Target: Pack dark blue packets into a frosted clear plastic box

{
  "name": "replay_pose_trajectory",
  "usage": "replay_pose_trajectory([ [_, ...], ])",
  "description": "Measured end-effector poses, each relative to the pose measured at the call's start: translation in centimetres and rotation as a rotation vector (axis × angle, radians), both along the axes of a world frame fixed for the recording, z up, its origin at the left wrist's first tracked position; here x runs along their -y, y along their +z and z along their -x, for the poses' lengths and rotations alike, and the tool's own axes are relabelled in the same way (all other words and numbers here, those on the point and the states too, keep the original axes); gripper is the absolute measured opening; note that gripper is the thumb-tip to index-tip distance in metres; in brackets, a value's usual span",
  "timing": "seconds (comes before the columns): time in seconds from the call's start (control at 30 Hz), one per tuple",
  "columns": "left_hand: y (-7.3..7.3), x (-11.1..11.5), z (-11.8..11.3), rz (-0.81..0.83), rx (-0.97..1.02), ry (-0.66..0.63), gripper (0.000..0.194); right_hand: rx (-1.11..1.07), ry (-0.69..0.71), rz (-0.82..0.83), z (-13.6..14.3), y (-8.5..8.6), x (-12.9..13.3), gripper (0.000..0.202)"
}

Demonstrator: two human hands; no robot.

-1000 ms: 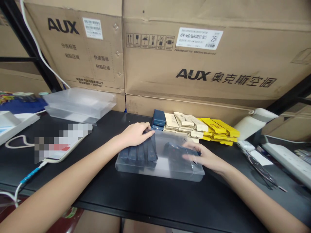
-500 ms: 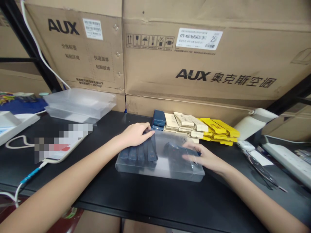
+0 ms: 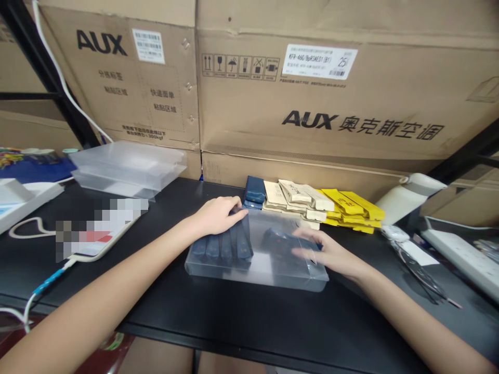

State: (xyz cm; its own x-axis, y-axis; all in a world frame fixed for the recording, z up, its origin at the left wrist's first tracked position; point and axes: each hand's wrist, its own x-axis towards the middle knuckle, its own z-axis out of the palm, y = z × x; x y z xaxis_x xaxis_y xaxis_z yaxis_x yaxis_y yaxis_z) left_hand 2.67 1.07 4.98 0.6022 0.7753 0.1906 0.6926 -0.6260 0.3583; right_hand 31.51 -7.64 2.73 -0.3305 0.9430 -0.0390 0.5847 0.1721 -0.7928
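A clear plastic box (image 3: 253, 274) lies in front of me on the black table. Several dark blue packets (image 3: 222, 246) stand in a slanted row in its left part. My left hand (image 3: 220, 214) lies over the top of that row, its fingers curled round the end packets; the fingertips are partly hidden. At the right end of the box, my right hand (image 3: 325, 249) reaches in, thumb and fingers closed on a dark blue packet (image 3: 278, 240). That packet is tilted and blurred, partly seen through the plastic.
Behind the box lie a dark blue packet stack (image 3: 254, 189), cream packets (image 3: 298, 195) and yellow packets (image 3: 353, 208). A white bottle (image 3: 409, 200) leans at right, near a cable (image 3: 419, 270) and power strip (image 3: 463, 254). Clear trays (image 3: 128, 166) and a phone (image 3: 103, 228) are left. Large cartons (image 3: 331, 130) stand behind.
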Motion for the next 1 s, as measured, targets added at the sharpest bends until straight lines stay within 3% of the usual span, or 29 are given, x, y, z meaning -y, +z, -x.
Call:
replay_pose_trajectory([
  [1.0,-0.09,-0.07,-0.01,-0.013,-0.007,-0.001,0.033,0.011,-0.015,-0.037,-0.11,-0.17,0.00,0.036],
])
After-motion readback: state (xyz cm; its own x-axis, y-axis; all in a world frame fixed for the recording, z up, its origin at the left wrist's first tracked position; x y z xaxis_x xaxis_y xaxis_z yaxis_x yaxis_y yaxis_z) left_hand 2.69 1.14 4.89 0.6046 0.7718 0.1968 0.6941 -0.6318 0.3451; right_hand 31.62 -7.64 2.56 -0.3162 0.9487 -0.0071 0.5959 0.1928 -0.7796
